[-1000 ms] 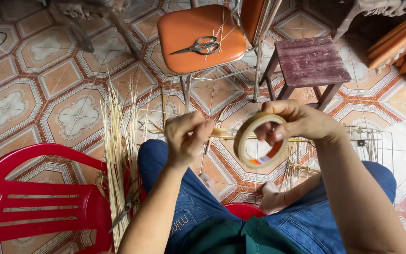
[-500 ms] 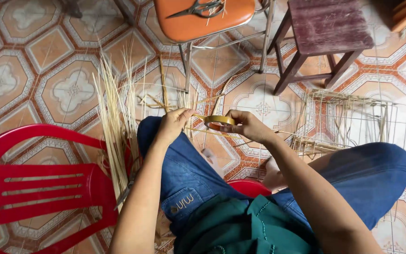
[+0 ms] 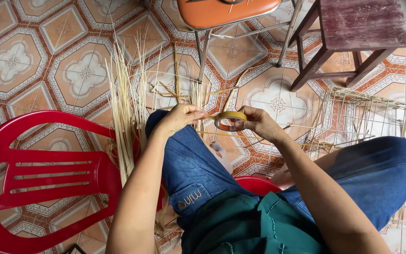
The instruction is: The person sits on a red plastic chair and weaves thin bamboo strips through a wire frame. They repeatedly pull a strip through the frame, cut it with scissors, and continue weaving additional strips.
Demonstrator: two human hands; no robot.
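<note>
My right hand (image 3: 258, 123) holds a small roll of yellowish tape (image 3: 230, 119) above my left knee. My left hand (image 3: 180, 117) pinches the free end of the tape, close against the roll's left side. Both hands hover over my blue-jeaned legs. Thin pale straw stalks (image 3: 127, 113) lean against the red plastic chair (image 3: 48, 174) at my left, and more stalks lie scattered on the floor beyond my hands.
An orange-seated metal chair (image 3: 222, 11) stands ahead, a dark wooden stool (image 3: 353, 33) to its right. A wire frame basket (image 3: 367, 117) with straw woven in sits on the patterned tile floor at my right knee.
The tape roll dropped from in front of my face to knee height and now lies edge-on. My view tilted down and closer; both hands drew together on the roll.
</note>
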